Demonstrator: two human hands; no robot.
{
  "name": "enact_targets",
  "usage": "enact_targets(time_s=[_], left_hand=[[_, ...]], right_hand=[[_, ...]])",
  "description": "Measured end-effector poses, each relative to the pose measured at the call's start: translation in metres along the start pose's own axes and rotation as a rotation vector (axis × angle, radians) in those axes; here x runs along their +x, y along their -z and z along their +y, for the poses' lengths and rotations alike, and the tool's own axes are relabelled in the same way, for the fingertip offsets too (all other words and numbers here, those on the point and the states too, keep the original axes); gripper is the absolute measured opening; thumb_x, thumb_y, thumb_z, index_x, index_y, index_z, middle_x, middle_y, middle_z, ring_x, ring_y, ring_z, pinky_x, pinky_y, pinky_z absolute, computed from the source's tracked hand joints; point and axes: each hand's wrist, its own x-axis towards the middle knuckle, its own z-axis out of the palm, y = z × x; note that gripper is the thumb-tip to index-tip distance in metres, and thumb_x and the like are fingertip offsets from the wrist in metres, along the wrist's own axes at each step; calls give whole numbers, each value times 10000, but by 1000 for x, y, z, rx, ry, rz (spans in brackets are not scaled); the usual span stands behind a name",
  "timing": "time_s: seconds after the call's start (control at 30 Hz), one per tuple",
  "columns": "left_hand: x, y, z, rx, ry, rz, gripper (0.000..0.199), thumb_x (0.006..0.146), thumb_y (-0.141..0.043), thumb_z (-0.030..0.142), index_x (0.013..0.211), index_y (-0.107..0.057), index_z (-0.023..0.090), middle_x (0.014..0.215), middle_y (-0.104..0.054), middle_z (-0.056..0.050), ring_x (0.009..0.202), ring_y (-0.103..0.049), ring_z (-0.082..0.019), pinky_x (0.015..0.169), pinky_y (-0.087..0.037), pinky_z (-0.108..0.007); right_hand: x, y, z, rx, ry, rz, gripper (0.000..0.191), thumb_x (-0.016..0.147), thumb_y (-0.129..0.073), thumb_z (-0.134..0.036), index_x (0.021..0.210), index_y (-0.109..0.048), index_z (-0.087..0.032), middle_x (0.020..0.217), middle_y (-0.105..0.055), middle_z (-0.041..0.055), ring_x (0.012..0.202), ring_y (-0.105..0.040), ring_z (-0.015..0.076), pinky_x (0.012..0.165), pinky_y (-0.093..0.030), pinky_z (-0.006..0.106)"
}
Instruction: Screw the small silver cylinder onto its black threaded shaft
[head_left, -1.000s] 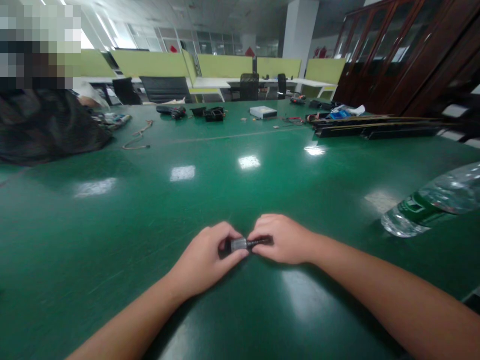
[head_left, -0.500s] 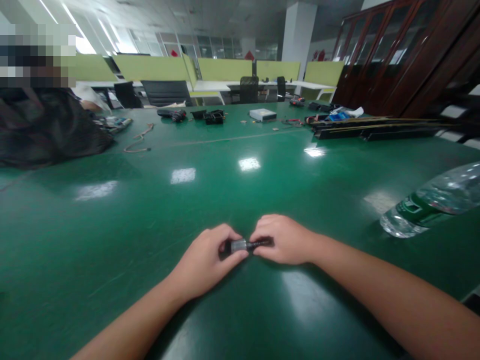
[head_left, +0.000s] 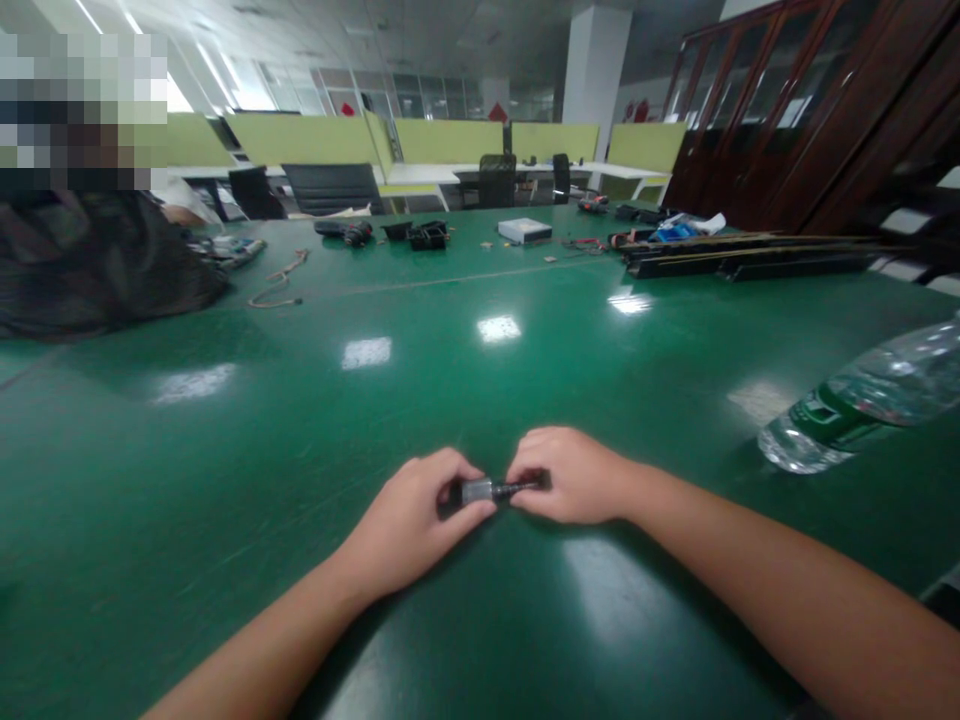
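Low over the green table point(head_left: 285, 560), both my hands hold a small silver-and-black cylinder point(head_left: 478, 491) with a thin, dark, ridged shaft. It lies roughly level, pointing from left to right. My left hand point(head_left: 420, 515) is closed round the silver body, its thumb in front and fingers behind. My right hand point(head_left: 566, 475) is pinched about the shaft, and the shaft's dark far end shows inside the curled fingers. I cannot make out exactly what kind of part it is.
A clear water bottle point(head_left: 840, 410) lies at the right. Farther back are a dark bag point(head_left: 105, 265), a cord point(head_left: 277, 285), a power drill point(head_left: 343, 232), black parts point(head_left: 427, 235), a silver box point(head_left: 525, 232) and long black rails point(head_left: 750, 260).
My right hand has slid very slightly right along the shaft, so a little more of it shows between my hands. The left hand stays in place.
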Motion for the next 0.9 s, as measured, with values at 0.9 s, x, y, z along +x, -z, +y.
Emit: enact_targets(time_s=[0.9], left_hand=[[2,0,0,-1,1,-5,234,897,-648,453,971,-690,234,824,-656,3,724,-581,-178,670,-409,-294]], right_hand=[[-7,20,13,141,-151,-109,95,766,-735,-213,841,-763,-162,760,-688,11,670,-602,111,627,-441,218]])
